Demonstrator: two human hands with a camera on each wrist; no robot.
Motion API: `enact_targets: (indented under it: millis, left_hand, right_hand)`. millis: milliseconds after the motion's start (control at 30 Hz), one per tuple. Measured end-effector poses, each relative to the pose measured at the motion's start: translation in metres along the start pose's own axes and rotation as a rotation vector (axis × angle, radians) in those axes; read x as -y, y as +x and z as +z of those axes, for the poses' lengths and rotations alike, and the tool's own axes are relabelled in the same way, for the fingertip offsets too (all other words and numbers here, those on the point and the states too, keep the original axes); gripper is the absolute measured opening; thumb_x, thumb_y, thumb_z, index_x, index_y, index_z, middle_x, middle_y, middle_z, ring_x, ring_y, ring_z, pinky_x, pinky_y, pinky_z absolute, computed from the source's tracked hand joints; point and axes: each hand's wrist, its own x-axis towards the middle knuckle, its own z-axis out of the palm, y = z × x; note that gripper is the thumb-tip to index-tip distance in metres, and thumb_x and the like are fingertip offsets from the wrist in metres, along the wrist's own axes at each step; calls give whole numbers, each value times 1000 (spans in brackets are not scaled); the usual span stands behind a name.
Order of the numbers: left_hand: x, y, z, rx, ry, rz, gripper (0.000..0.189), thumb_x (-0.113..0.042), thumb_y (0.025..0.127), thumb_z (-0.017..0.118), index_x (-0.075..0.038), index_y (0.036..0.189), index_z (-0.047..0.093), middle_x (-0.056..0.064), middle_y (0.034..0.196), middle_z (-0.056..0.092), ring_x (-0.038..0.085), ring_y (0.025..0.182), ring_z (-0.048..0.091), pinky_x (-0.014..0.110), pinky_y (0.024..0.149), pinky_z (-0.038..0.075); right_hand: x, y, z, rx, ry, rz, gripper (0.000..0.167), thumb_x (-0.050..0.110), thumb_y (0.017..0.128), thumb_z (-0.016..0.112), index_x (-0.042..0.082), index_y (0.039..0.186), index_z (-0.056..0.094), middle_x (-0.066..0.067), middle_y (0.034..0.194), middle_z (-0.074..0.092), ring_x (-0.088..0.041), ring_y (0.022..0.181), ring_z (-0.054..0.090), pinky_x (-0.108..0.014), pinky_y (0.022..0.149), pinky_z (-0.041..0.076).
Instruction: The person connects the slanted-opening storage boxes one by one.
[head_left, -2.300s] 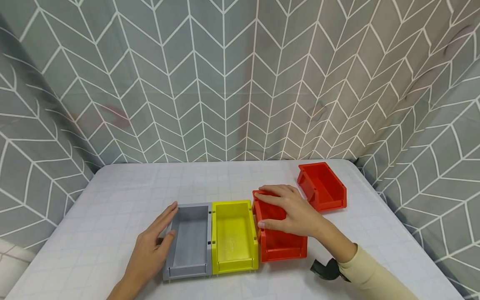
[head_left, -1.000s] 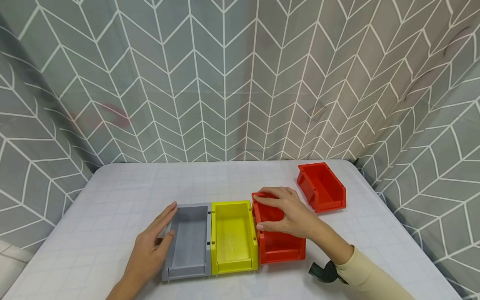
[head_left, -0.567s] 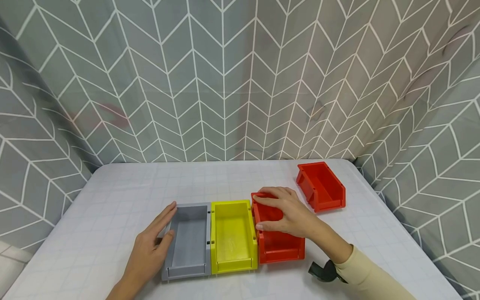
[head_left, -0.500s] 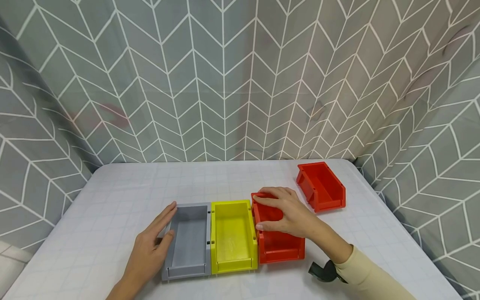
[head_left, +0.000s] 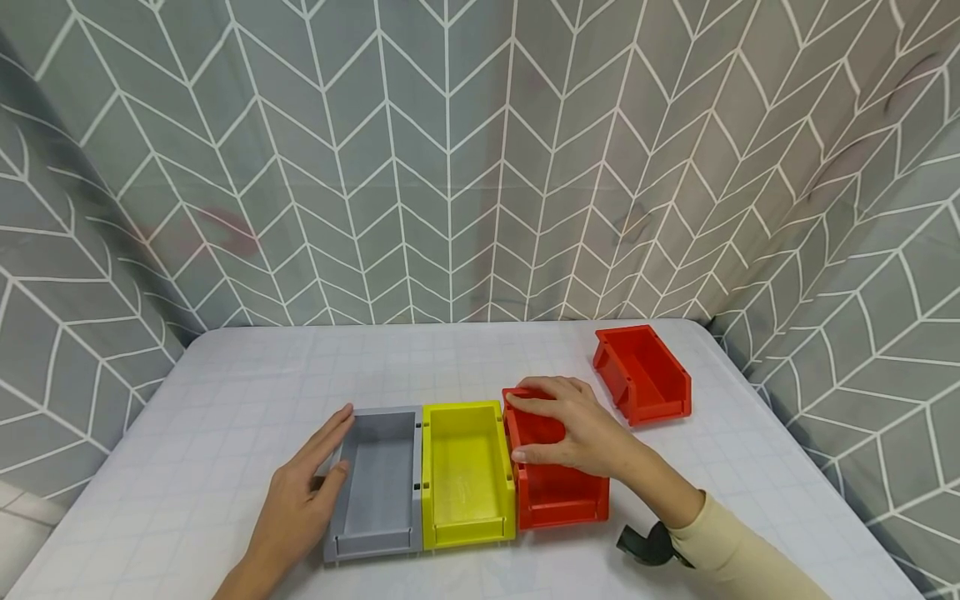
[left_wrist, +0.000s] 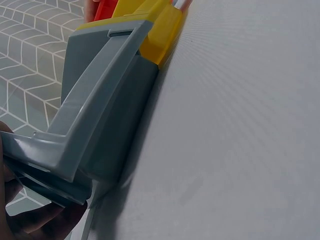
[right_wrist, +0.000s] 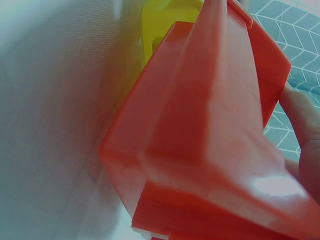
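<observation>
Three open-topped storage bins stand side by side on the white table: a grey bin, a yellow bin and a red bin. My left hand holds the grey bin's left wall; in the left wrist view its thumb is at the rim and its fingers are below the lip. My right hand grips the red bin from above, its thumb at the left rim and a finger over the back left corner. The red bin sits slightly askew against the yellow bin. Fingers on its right side are hidden.
A second red bin stands apart at the back right of the table. A black strap-like piece is at the right sleeve cuff. A grey chevron-patterned curtain surrounds the table's back and sides.
The held red bin has shifted slightly toward me and left, with my right hand on it. My left hand, the grey bin and the yellow bin stay almost unchanged.
</observation>
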Motion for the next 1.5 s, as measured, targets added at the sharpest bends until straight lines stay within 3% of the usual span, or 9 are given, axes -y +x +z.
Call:
enact_targets:
  millis: [1500]
  left_hand:
    - [1, 0, 1, -2, 21, -15, 63, 3, 99, 63, -19, 157, 50, -10, 162, 41, 11, 142, 43, 28, 82, 57]
  right_hand:
    - [1, -1, 1, 22, -32, 9, 74, 59, 85, 80, 20, 145, 65, -6, 153, 51, -31, 141, 40, -65, 110, 35]
